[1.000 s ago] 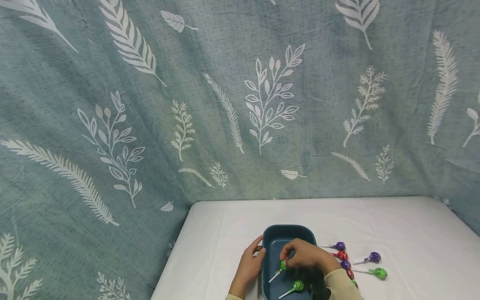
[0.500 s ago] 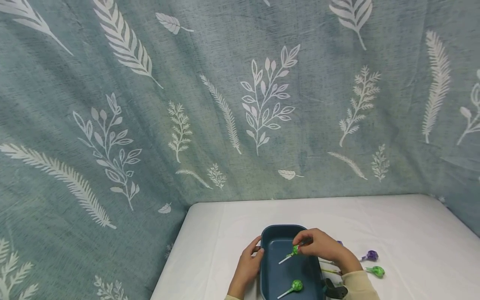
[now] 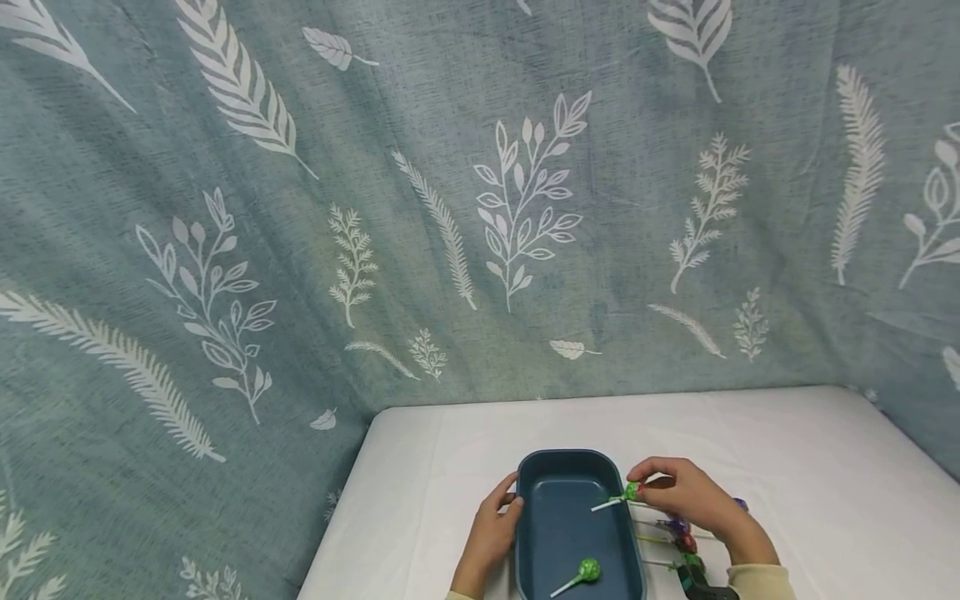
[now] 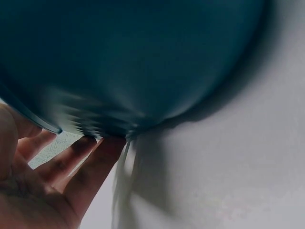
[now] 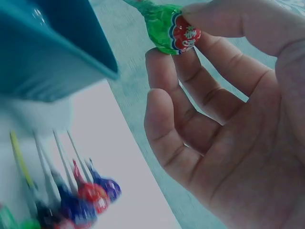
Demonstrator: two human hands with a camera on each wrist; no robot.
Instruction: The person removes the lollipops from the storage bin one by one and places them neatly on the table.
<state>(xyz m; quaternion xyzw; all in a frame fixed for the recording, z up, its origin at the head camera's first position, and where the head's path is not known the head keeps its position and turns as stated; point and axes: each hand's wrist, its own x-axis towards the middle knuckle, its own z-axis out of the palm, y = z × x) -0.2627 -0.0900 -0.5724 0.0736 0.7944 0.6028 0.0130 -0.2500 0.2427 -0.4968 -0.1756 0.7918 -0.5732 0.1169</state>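
A dark blue rectangular tray (image 3: 564, 525) stands on the table. My left hand (image 3: 492, 529) steadies its left side, fingertips touching the outer wall, as the left wrist view also shows. With thumb and fingertips my right hand (image 3: 686, 496) pinches a green-wrapped lollipop (image 5: 164, 29) by its round head. Its white stick points left across the tray's right rim. Inside the tray lies another green lollipop (image 3: 589, 570), its stick toward the lower left. The table beside the tray's right wall bears several lollipops, among them a red one (image 5: 95, 195) and a purple one (image 5: 108, 188).
The white table (image 3: 442, 450) reaches back to a grey-green leaf-patterned curtain (image 3: 450, 208), which also hangs at the left and right. A black strap (image 3: 701, 587) sits at my right wrist. Part of the lollipop row is hidden behind the right hand and wrist.
My right hand has carried the green lollipop rightward from over the tray's middle to its right rim. The left hand stays at the tray, and the head view has shifted slightly.
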